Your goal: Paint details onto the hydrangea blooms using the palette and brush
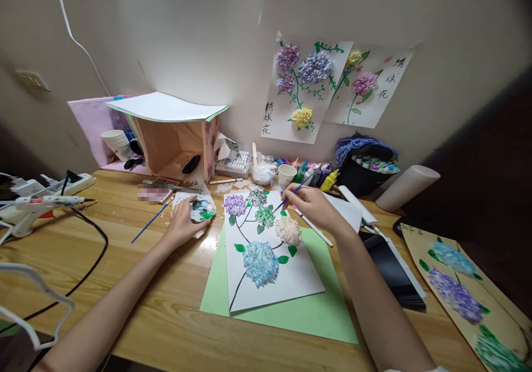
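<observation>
My right hand (306,201) pinches a blue paintbrush (294,193), its tip close to the upper right of a white sheet (286,283). On that sheet are raised paper flowers: a purple one (235,204), a grey one (256,197), a green one (265,217), a cream one (288,231) and a large blue one (261,264). Black stems and painted green leaves (283,259) run between them. To the left, my left hand (185,220) curls around the side of a small round paint dish (203,208) smeared with green and dark paint. Green paper (299,316) lies beneath the sheet.
Another blue paintbrush (152,220) and a hot glue gun (45,205) with a black cable lie left. Behind stand paint bottles (330,180), a paper cup (287,176) and a fabric box (174,144). A black tablet (390,272) and another flower picture (461,289) are right.
</observation>
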Tool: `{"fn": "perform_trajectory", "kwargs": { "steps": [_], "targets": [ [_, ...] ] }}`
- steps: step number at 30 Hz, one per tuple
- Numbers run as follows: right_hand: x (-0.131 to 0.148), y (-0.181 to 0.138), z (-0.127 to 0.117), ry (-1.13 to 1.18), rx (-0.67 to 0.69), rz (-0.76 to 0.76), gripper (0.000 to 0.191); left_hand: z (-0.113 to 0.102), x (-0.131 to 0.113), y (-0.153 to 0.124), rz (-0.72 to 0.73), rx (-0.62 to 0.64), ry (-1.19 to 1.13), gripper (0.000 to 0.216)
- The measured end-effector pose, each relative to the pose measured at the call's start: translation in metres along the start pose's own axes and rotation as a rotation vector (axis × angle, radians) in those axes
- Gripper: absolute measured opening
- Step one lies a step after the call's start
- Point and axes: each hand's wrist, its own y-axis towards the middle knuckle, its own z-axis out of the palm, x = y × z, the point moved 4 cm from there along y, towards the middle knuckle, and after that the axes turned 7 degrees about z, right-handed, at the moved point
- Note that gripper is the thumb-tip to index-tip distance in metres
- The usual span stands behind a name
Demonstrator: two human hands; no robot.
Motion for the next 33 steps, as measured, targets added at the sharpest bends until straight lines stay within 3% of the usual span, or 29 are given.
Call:
{"fn": "perform_trajectory", "kwargs": {
  "steps": [3, 6, 10, 15, 21, 27, 33],
  "targets": [
    [0.004, 0.002, 0.022, -0.157, 0.110, -0.038, 0.030, 0.002, -0.010, -0.003, 0.037, -0.026, -0.035, 0.073],
    [0.006, 0.004, 0.035, -0.211, 0.126, -0.079, 0.021, 0.003, -0.023, -0.007, 0.068, -0.046, -0.068, 0.072],
    [0.001, -0.008, 0.035, -0.158, -0.028, -0.182, 0.016, 0.003, -0.043, -0.013, 0.136, -0.090, -0.149, 0.070],
    [-0.011, -0.040, 0.045, -0.164, -0.244, -0.372, 0.013, 0.010, -0.060, -0.020, 0.243, -0.051, -0.170, 0.069],
    [-0.009, -0.052, 0.071, -0.311, -0.240, -0.537, 0.022, 0.014, -0.058, -0.020, 0.242, 0.012, -0.168, 0.069],
    [-0.012, -0.047, 0.081, -0.445, -0.194, -0.543, 0.020, 0.012, -0.061, -0.021, 0.284, 0.019, -0.153, 0.068],
    [-0.015, -0.046, 0.081, -0.431, -0.168, -0.493, 0.020, 0.014, -0.062, -0.021, 0.286, 0.036, -0.157, 0.070]
  ]
}}
